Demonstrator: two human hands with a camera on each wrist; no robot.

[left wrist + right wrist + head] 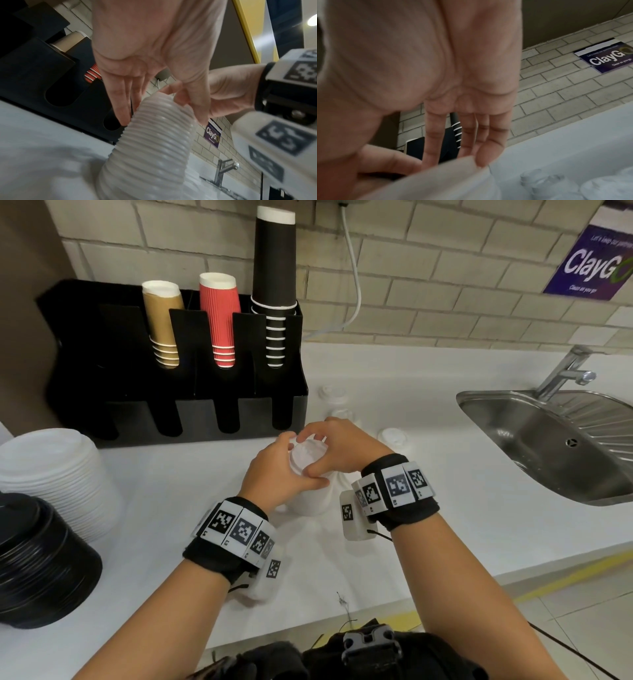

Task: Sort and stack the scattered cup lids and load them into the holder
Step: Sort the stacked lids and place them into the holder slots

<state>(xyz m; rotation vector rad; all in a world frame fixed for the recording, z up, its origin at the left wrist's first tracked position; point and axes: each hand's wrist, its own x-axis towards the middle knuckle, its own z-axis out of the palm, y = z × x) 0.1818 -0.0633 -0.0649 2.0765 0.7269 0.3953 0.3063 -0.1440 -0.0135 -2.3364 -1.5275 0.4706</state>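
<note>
The stack of white lids (310, 494) stands upright on the white counter (445, 508), just in front of the black holder (191, 405), and I have both hands around its top. My left hand (274, 470) wraps the near-left side, fingers (120, 108) reaching down the ribbed edges and thumb curled across the front. My right hand (339, 450) cups the top lid from the right, fingertips (481, 159) curled over its rim. A few loose white lids (392, 437) lie on the counter just beyond my right hand. Far left sit a larger white lid stack (58, 474) and a black lid stack (41, 563). The steel sink (548, 440) lies to the right.
</note>
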